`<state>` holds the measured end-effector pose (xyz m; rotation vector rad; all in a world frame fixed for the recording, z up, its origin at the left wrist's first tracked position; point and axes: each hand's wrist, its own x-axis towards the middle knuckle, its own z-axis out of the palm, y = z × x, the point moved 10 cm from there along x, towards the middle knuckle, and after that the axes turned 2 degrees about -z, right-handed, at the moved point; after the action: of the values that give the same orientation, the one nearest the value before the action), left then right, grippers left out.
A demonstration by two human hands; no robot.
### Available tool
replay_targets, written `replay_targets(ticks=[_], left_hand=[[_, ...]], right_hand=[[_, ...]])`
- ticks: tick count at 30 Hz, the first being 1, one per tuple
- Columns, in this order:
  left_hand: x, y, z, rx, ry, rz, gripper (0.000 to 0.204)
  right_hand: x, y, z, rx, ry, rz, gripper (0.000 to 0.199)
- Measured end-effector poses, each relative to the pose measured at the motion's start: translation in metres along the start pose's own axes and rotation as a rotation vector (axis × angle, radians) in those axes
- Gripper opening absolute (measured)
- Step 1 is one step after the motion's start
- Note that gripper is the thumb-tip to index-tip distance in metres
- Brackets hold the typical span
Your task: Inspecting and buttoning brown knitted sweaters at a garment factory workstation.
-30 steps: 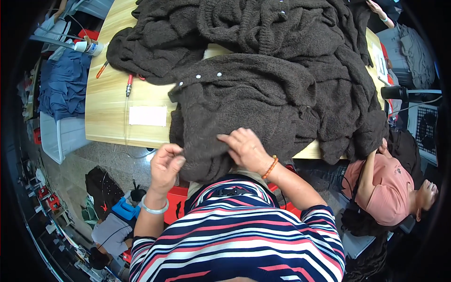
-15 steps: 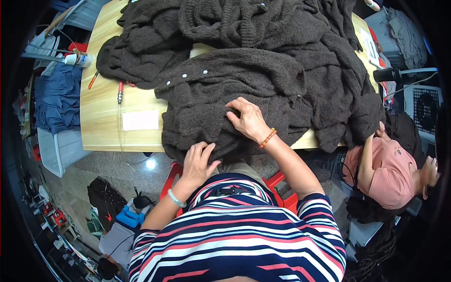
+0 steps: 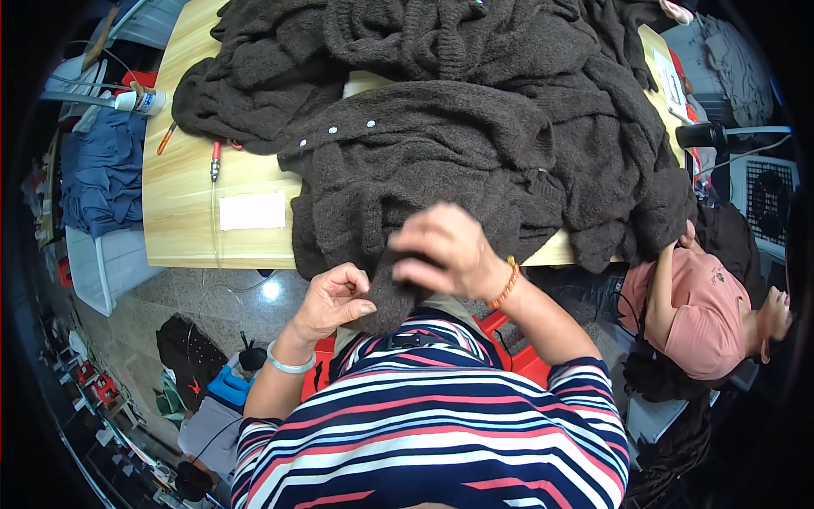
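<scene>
A dark brown knit cardigan (image 3: pixel 424 165) lies on the table in front of me, with small pale buttons (image 3: pixel 332 131) along its band. Part of its lower edge hangs over the table's front toward my lap. My left hand (image 3: pixel 337 299) is beside that hanging part, fingers curled and thumb near the fingertips in a pinch; what it holds, if anything, cannot be made out. Just over the hanging part is my right hand (image 3: pixel 449 254), its fingers bent and smeared by motion, so its grip is unclear.
More brown knitwear (image 3: pixel 458 42) is heaped across the back of the wooden table (image 3: pixel 182 204). At left lie a white paper (image 3: pixel 253 210), a red-handled tool with a hose (image 3: pixel 215 161) and an orange pen-like tool (image 3: pixel 166 140). A co-worker in pink (image 3: pixel 699 305) sits at right.
Both hands have come nearer my body, the right one turning as it moves. The left fingers have curled in. Part of the cardigan's near edge now hangs lower toward my lap.
</scene>
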<state>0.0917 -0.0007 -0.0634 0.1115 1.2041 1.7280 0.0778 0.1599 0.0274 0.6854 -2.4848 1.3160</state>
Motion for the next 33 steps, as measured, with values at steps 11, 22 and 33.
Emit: replay_targets(ticks=[11,22,33], left_hand=[[-0.012,-0.051,0.005,0.764,0.037,-0.124,0.052],[-0.048,-0.041,-0.02,1.253,0.176,0.091,0.018],[-0.094,-0.06,-0.097,0.468,0.363,-0.168,0.015]], right_hand=[[-0.121,0.039,0.004,-0.052,-0.39,0.462,0.036],[-0.147,0.032,-0.079,-0.078,-0.331,0.709,0.031],[-0.128,-0.003,-0.165,0.14,-0.173,0.764,0.018]])
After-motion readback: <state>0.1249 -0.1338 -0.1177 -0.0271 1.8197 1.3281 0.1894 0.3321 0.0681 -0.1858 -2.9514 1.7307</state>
